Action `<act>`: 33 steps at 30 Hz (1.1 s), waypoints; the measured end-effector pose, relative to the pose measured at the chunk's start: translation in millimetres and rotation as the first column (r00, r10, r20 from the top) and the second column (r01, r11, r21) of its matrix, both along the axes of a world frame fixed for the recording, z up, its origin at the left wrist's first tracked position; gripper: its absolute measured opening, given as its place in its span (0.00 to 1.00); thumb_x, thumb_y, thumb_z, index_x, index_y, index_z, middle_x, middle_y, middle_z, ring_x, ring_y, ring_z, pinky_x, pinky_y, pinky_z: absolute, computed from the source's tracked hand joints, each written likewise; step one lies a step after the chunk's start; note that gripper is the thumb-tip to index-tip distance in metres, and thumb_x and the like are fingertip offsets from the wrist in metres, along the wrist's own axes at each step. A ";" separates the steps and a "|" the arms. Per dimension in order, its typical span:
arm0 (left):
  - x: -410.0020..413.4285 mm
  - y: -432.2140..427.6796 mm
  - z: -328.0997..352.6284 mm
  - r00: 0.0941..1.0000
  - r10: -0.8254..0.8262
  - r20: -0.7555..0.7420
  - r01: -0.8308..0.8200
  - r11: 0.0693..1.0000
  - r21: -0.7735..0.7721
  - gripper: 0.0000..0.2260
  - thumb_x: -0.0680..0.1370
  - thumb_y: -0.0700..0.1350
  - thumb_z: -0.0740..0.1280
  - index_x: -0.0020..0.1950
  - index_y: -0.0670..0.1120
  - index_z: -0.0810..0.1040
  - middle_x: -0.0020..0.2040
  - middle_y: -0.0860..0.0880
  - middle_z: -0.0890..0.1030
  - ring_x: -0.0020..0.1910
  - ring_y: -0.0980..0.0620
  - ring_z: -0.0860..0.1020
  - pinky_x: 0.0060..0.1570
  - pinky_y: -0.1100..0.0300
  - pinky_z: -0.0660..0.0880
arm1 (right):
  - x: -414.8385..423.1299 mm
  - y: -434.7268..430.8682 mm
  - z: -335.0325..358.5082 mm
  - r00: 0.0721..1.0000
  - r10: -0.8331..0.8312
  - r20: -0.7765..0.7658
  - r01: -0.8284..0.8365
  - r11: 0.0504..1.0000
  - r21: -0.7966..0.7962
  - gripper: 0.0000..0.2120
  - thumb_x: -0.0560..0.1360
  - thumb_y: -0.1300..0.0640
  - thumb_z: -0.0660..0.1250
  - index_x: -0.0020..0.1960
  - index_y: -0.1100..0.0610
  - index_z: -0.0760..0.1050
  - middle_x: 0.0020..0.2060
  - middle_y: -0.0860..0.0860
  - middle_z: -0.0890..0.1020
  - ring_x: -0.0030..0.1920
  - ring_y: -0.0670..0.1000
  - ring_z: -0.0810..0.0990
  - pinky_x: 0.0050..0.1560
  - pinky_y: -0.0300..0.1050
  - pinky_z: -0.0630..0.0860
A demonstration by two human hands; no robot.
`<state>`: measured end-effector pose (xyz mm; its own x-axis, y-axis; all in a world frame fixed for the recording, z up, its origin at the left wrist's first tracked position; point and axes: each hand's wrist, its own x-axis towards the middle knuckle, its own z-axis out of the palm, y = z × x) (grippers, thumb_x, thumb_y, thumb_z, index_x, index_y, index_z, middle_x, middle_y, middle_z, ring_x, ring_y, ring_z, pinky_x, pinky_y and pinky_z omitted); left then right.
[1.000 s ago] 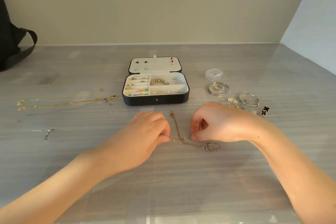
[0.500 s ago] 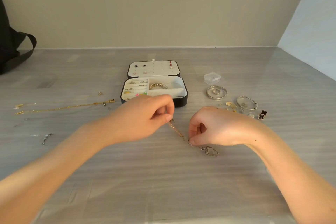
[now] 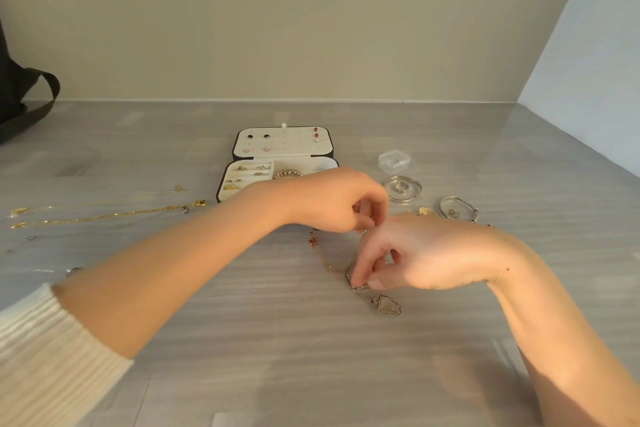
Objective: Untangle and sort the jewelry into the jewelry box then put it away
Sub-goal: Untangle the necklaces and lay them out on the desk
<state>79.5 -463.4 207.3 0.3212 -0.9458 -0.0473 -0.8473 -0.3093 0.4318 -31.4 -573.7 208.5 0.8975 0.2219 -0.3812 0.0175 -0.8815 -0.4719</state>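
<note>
A thin gold necklace chain with a clear outlined pendant lies on the grey table in front of the open black jewelry box. My right hand pinches the chain just above the pendant, against the table. My left hand hovers above and behind it, fingers curled and pinched near the right hand's knuckles; a fine strand of the chain seems held there. The box's white tray holds rings and a beaded bracelet, and earrings sit in its lid.
Gold chains and small silver pieces lie at the left. A clear small case, a round dish with a ring, a silver bangle and small charms sit at the right. A black bag stands far left.
My left hand has lifted off the table and moved right, up over the box front, drawing the chain. My right hand stays pinned on the chain near the pendant. The view has tilted.
</note>
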 end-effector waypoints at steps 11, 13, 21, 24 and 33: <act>-7.2 47.6 -22.7 0.996 0.086 0.010 -0.084 0.989 -0.124 0.02 0.72 0.43 0.71 0.44 0.49 0.81 0.42 0.56 0.76 0.42 0.61 0.73 0.45 0.67 0.70 | 0.0 -7.0 3.4 0.995 -0.061 0.076 0.064 0.997 -0.034 0.05 0.75 0.55 0.67 0.44 0.44 0.77 0.42 0.41 0.80 0.47 0.44 0.79 0.49 0.41 0.76; -11.7 60.6 -32.2 0.995 0.098 -0.030 -0.100 0.989 -0.104 0.02 0.72 0.44 0.72 0.43 0.50 0.81 0.45 0.53 0.76 0.44 0.59 0.73 0.47 0.66 0.70 | 0.2 -6.3 2.5 0.994 -0.073 0.077 0.076 0.996 -0.037 0.04 0.74 0.55 0.68 0.43 0.45 0.77 0.39 0.41 0.79 0.45 0.45 0.79 0.50 0.44 0.77; -20.1 84.2 -46.9 0.986 0.138 0.095 -0.122 0.980 -0.158 0.03 0.76 0.44 0.67 0.43 0.50 0.76 0.41 0.57 0.72 0.43 0.60 0.70 0.44 0.70 0.66 | 4.1 -2.9 -5.7 0.987 -0.102 0.120 0.116 0.987 -0.110 0.03 0.71 0.56 0.71 0.42 0.50 0.78 0.33 0.43 0.74 0.33 0.41 0.71 0.33 0.36 0.67; -21.3 90.6 -50.6 0.978 0.152 0.143 -0.120 0.970 -0.212 0.03 0.76 0.47 0.64 0.42 0.50 0.76 0.40 0.57 0.72 0.43 0.60 0.69 0.44 0.70 0.65 | 4.7 -7.9 -6.1 0.985 -0.126 0.121 0.140 0.984 -0.113 0.05 0.70 0.54 0.72 0.42 0.48 0.76 0.34 0.43 0.75 0.34 0.42 0.72 0.35 0.37 0.68; -22.3 101.9 -47.3 0.947 0.204 0.247 -0.147 0.962 -0.231 0.15 0.73 0.56 0.56 0.49 0.52 0.79 0.44 0.56 0.76 0.45 0.54 0.73 0.47 0.56 0.70 | 3.3 -28.4 -1.8 0.970 -0.184 0.159 0.214 0.956 -0.201 0.12 0.69 0.52 0.73 0.48 0.42 0.72 0.43 0.44 0.75 0.47 0.47 0.74 0.51 0.45 0.72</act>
<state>57.2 -361.5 160.0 0.4564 -0.8529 0.2536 -0.8803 -0.3913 0.2681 -28.1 -602.0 206.6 0.9620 -0.0401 -0.2702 -0.1173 -0.9540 -0.2760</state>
